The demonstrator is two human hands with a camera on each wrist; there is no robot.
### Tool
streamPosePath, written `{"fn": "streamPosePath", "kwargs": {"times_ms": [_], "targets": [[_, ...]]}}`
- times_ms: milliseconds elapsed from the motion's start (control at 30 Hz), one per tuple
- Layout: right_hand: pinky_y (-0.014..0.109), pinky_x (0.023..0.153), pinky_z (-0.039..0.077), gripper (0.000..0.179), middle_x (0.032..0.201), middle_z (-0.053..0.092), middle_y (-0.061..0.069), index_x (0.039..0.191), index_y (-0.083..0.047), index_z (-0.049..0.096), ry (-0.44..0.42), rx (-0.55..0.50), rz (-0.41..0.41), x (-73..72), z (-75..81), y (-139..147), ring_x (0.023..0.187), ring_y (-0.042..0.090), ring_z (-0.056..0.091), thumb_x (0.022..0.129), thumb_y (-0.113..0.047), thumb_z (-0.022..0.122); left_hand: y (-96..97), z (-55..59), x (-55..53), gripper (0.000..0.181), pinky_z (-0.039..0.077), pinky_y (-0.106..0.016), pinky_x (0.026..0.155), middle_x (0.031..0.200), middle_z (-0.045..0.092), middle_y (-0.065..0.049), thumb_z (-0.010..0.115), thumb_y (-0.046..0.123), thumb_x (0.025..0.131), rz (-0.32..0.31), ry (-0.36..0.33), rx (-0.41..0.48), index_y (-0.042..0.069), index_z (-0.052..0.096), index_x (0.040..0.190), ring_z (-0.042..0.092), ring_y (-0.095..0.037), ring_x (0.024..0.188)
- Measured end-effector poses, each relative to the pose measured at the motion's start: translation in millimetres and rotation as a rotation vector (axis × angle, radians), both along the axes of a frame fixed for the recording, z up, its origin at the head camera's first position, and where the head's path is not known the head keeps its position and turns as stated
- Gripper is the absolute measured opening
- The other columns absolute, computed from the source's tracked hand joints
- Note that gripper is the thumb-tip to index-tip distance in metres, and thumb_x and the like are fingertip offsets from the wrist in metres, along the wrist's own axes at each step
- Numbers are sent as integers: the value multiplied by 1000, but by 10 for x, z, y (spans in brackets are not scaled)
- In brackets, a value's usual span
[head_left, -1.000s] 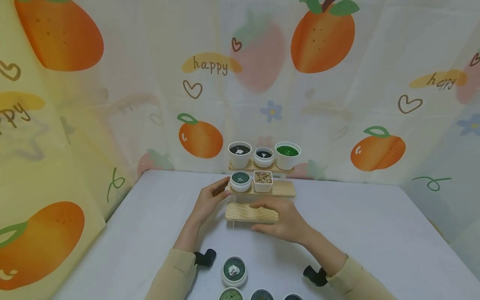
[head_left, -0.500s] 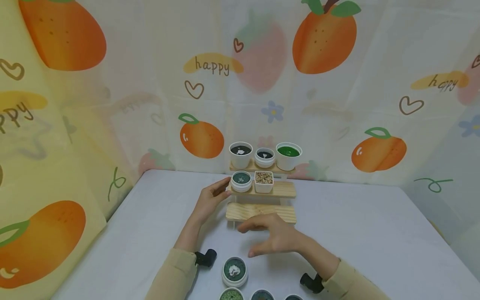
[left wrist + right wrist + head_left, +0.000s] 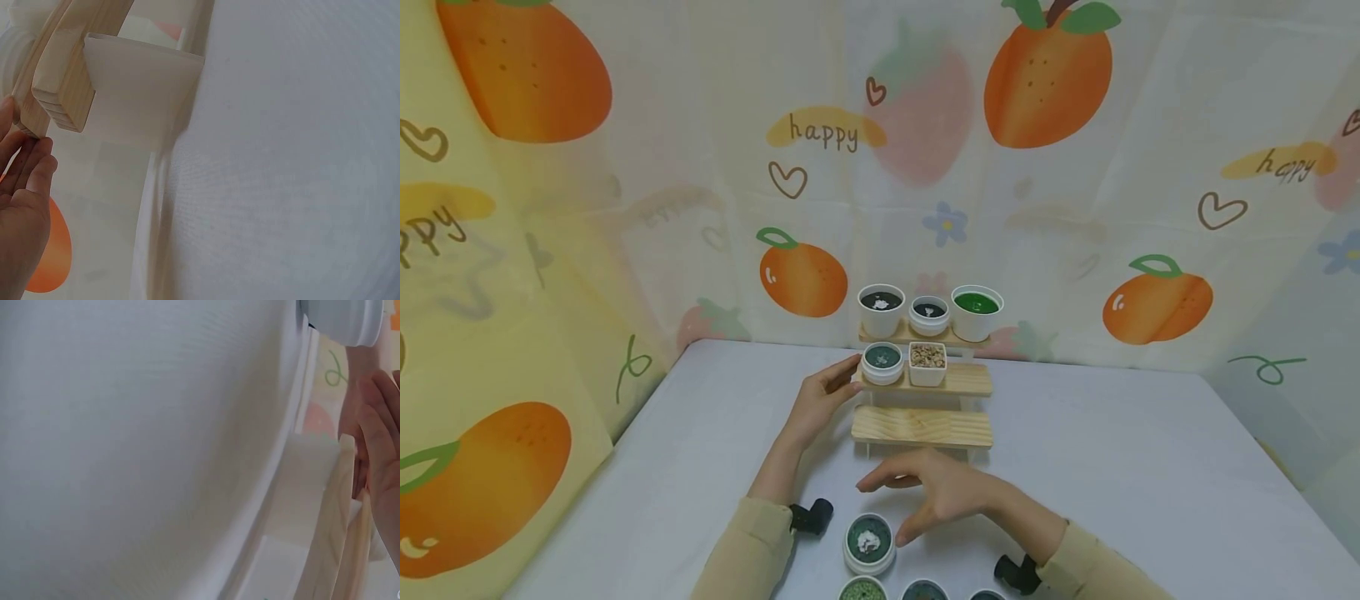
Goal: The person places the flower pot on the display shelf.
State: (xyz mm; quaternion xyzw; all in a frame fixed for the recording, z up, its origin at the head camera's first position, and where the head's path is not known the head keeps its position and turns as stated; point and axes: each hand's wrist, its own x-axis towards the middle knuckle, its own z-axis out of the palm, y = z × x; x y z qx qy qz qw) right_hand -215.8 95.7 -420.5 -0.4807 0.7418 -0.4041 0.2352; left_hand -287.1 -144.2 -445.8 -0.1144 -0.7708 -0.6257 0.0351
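In the head view a three-tier wooden display stand (image 3: 922,426) rises at the back of the table. My left hand (image 3: 815,407) holds the left end of its middle shelf (image 3: 967,379), thumb at the front edge and fingers beside the white jar (image 3: 882,364) there. In the left wrist view, left fingertips (image 3: 42,146) meet the plank's end. My right hand (image 3: 943,490) hovers in front of the bottom shelf, holding nothing, thumb and fingers spread apart. Its thumb comes close beside a white jar (image 3: 868,546) with dark green filling and a white topping.
Along the near edge are a cup of light green stuff (image 3: 862,590) and two more dark-filled cups. Three white cups line the top shelf, one bright green inside (image 3: 977,303). A square cup of grainy bits (image 3: 927,365) sits mid-shelf. A fruit-print cloth hangs behind.
My right hand has drawn back from the bottom shelf toward the white jar in front, fingers spread. The left hand has stayed at the middle shelf.
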Motion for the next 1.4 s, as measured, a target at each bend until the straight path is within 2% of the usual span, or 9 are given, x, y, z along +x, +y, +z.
{"fn": "streamPosePath", "kwargs": {"times_ms": [467, 733, 1400], "targets": [[21, 113, 43, 67, 139, 63, 2, 135, -14, 59, -29, 62, 100, -4, -87, -64, 131, 4, 54, 75, -22, 87, 0, 6, 9, 53, 42, -46, 117, 148, 54, -9, 69, 21, 93, -1, -8, -1, 10, 53, 142, 51, -30, 139], [19, 113, 43, 68, 141, 61, 2, 136, -14, 58, -72, 77, 106, 6, -121, -79, 130, 4, 54, 75, -20, 86, 1, 7, 14, 53, 42, -45, 117, 148, 54, -8, 69, 22, 93, 9, -25, -3, 12, 54, 142, 50, -29, 139], [16, 109, 45, 63, 137, 64, 1, 134, -16, 60, -97, 114, 106, 11, -150, -104, 128, 2, 55, 77, -21, 85, 2, 11, 12, 52, 42, -45, 117, 148, 54, -9, 68, 20, 93, 2, -7, 2, 10, 54, 142, 50, -30, 139]]}}
